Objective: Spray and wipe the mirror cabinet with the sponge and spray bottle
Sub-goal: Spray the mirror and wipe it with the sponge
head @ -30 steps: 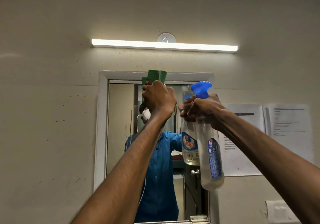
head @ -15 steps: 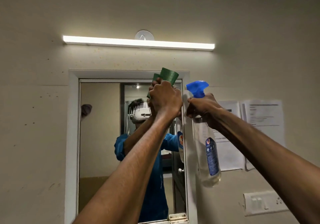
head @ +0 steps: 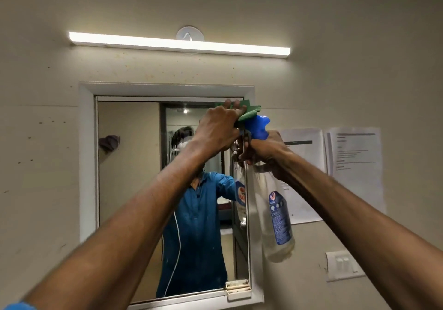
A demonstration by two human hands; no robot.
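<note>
The mirror cabinet is a white-framed mirror set in the beige wall straight ahead. My left hand presses a green sponge against the mirror's top right corner. My right hand grips the neck of a clear spray bottle with a blue trigger head, held upright just right of the mirror's right edge. The two hands touch or nearly touch. The mirror reflects a person in a blue shirt and the bottle.
A lit tube light runs above the cabinet. Printed papers are stuck on the wall to the right, and a white switch plate sits below them. A small latch is at the mirror's lower right corner.
My left hand has slid the sponge to the mirror's top right corner, closer to the bottle's trigger head. The view has shifted and shows more of the mirror.
</note>
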